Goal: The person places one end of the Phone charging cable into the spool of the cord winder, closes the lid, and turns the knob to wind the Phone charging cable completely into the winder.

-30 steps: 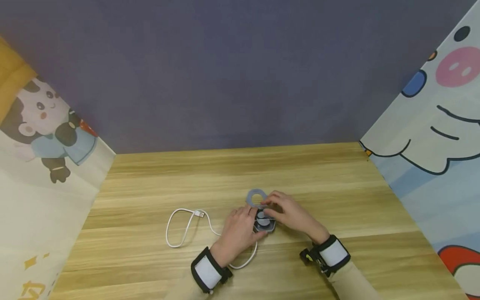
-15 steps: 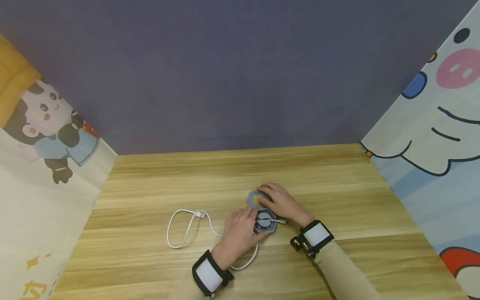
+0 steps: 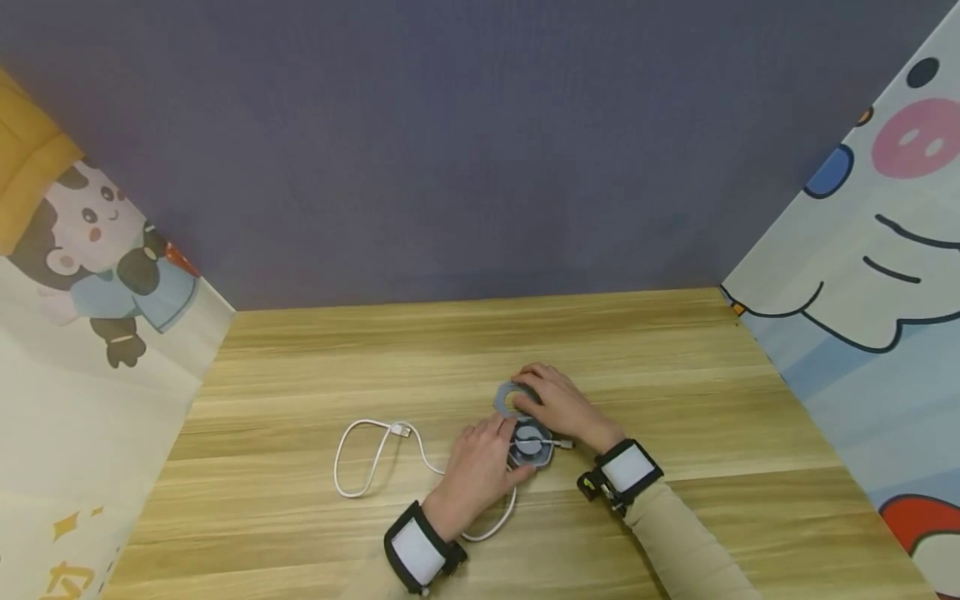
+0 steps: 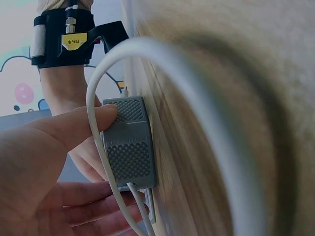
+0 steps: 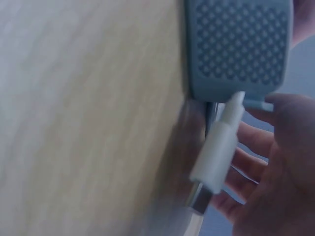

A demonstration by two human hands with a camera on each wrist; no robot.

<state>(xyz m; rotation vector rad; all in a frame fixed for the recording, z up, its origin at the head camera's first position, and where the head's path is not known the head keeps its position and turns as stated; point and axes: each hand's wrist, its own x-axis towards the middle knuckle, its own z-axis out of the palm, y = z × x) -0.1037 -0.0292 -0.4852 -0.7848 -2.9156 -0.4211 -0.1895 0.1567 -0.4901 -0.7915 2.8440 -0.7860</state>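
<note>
The left hand [image 3: 480, 462] holds the grey case [image 4: 129, 140] between its bent thumb and fingers, the thumb pressing the textured near side and the fingers reaching round the end by the cable. So the case sits just right of that hand's palm, and in front of and below the right hand [image 3: 561, 404], low against the table [image 3: 637, 367]. The right hand leans over the ring [image 3: 500, 398], its fingers bent and a little apart beyond the ring's right edge, its thumb tip at a grey edge above the case; whether it truly pinches that edge I cannot tell. The ring lies just beyond the left fingertips, right next to the case, its right part covered by the right hand. Across the case's round hub [image 3: 529, 448] runs the white cable [image 4: 140, 45], ending in a plug [image 5: 214, 157] that juts out on the near side of the right palm. From the case's other end the cable curves near the left wrist, passes beneath the left hand and makes a loose loop well to its left, where the far plug [image 3: 402, 431] lies. Each wrist wears a black band, the left one [image 3: 417, 552] nearer the body than the right one [image 3: 628, 468].
</note>
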